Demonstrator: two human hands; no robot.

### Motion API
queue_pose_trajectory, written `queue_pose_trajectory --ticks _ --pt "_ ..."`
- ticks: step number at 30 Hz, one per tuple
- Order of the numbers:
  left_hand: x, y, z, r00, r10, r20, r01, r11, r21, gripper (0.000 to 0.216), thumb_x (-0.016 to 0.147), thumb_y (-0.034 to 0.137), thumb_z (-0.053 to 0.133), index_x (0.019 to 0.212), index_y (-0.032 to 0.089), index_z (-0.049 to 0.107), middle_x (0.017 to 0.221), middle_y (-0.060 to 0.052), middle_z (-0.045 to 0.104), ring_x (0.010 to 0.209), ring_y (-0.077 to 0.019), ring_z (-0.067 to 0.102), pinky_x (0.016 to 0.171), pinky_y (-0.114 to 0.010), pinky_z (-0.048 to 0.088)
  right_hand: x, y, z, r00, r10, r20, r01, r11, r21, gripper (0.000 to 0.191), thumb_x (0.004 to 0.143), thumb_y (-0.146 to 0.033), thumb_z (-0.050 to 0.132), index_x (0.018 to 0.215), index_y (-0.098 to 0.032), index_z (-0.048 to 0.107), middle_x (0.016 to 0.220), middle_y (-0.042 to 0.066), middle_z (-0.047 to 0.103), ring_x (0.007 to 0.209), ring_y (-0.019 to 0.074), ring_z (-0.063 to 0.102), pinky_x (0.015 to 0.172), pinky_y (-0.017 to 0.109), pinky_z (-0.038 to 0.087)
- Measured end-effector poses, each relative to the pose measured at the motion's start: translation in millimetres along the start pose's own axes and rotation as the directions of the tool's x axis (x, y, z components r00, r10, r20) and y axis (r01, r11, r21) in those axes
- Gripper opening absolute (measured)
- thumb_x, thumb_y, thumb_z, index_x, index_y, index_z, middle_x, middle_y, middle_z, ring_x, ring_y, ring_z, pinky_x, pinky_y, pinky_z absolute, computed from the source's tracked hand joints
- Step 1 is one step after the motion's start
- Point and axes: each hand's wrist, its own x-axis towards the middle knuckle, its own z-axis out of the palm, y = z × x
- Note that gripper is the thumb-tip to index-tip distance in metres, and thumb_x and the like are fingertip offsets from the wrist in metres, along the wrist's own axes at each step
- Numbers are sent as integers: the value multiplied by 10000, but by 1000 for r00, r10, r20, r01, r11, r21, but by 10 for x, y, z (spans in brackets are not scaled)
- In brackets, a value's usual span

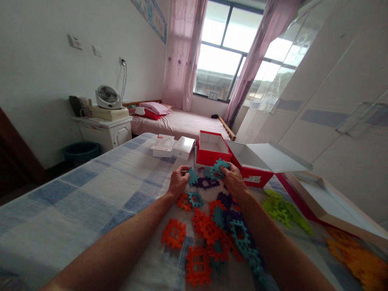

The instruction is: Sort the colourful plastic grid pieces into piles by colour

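In the head view, a bright room with a bed (184, 123) beyond the far edge of a cloth-covered desk (115, 173). Near that edge, an open red box (214, 157); toward the right edge, green pieces (277, 208) and yellow-orange pieces (357, 258). Nearer, a loose heap (198, 222) of orange, blue and purple pieces.

Left hand (179, 180) pinching a small blue piece (192, 176); right hand (233, 176) gripping a toothed blue piece (218, 167), both just in front of the red box. Best handled by the rims, with fingertips clear of the teeth and wrists lifted, to avoid dragging loose pieces along.

Impossible to tell: purple piece (214, 184) between the hands, lying on the desk or hanging from the blue ones. Hidden beneath the right forearm (260, 218): probably part of the heap. Cut off: near edge of the desk. Blurred: exact finger contact.
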Motion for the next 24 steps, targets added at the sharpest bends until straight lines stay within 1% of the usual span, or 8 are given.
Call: queue_pose_trajectory --ticks 3,6,9,11,14,18,21,24 --pt "-14 36 24 999 6 36 -4 999 -53 271 667 155 535 929 132 600 711 -28 681 639 -138 635 592 -240 490 -32 71 109 988 77 131 -84 995 45 303 576 -341 659 799 -184 529 682 -18 556 572 108 501 587 264 449" --pt "-65 102 57 990 47 130 -26 986 -162 335 664 207 583 989 128 586 841 -52 696 712 -144 648 649 -253 506 -98 117 274 965 107 241 -98 994 -50 268 586 -299 632 803 -176 534 668 -17 557 565 106 496 568 250 436" --pt "-135 175 67 973 103 207 -60 977 -204 389 665 272 624 1028 136 591 997 -75 682 799 -155 647 697 -263 509 -167 111 350 980 91 178 -61 984 -169 252 623 -267 566 859 -186 529 660 -35 532 554 96 474 533 224 417" --pt "-160 205 51 966 106 235 -62 980 -189 409 677 317 633 1043 137 591 1027 -83 677 850 -176 647 745 -293 510 -238 49 263 994 65 87 -45 975 -216 306 640 -243 543 941 -194 530 677 -42 526 547 90 465 503 208 398" --pt "-143 198 12 971 92 222 -69 992 -109 414 665 359 651 1011 135 614 970 -74 688 849 -194 650 791 -331 501 -472 -160 -143 1000 22 22 -15 954 -300 396 678 -243 518 1073 -214 519 719 -36 550 562 95 487 503 203 401" --pt "-81 121 -20 991 51 127 -47 998 -34 380 639 360 645 946 136 645 808 -36 684 761 -185 645 754 -331 515 -1035 -428 -1016 999 38 -34 -49 893 -447 405 711 -309 518 1101 -203 538 812 4 604 638 127 536 567 240 450" --pt "-57 70 -16 996 23 89 -22 1000 -14 345 629 317 625 920 133 645 744 -25 669 723 -180 644 719 -322 524 -1457 -401 -1602 972 134 -190 -222 781 -583 435 685 -342 545 1091 -189 563 824 20 612 631 143 541 537 256 445" --pt "-49 40 -8 998 15 61 -15 1000 8 309 628 282 594 897 136 637 781 -33 673 722 -177 647 706 -315 527 -1717 -225 -1962 952 212 -223 -307 680 -665 441 683 -375 528 1074 -183 595 882 58 646 705 189 597 612 308 485"
